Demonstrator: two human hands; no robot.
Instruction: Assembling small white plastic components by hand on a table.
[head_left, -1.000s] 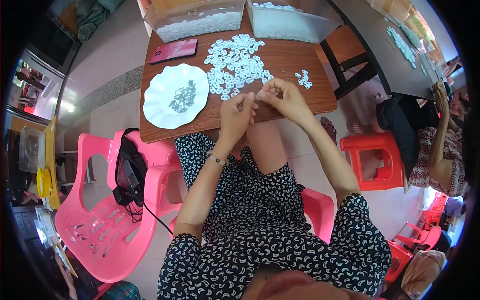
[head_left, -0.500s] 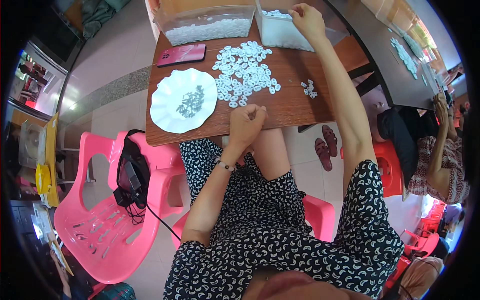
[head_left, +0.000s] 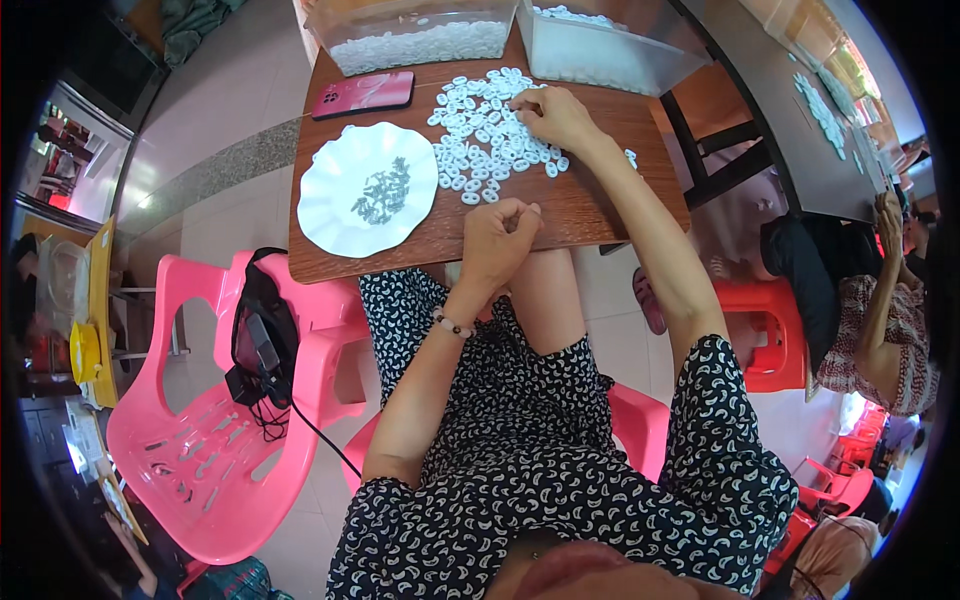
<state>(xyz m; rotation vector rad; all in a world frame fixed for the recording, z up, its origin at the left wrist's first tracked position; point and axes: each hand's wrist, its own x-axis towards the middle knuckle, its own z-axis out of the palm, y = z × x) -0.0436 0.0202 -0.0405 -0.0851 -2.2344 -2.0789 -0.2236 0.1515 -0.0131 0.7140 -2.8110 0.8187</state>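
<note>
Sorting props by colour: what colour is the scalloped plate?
White, seen clearly in the head view: the scalloped plate.

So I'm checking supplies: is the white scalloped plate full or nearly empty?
Nearly empty. The white plate holds only a small cluster of grey pieces near its middle; the rest is bare.

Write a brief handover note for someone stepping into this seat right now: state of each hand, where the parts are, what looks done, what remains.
Left hand: loosely closed at the table's near edge; contents hidden.
Right hand: fingers down on the pile of small white parts.
White plate left of the pile holds small grey pieces.
Two clear bins along the far edge hold white parts.
Done: cannot tell how many.
Left: a large loose pile on the table.
</note>
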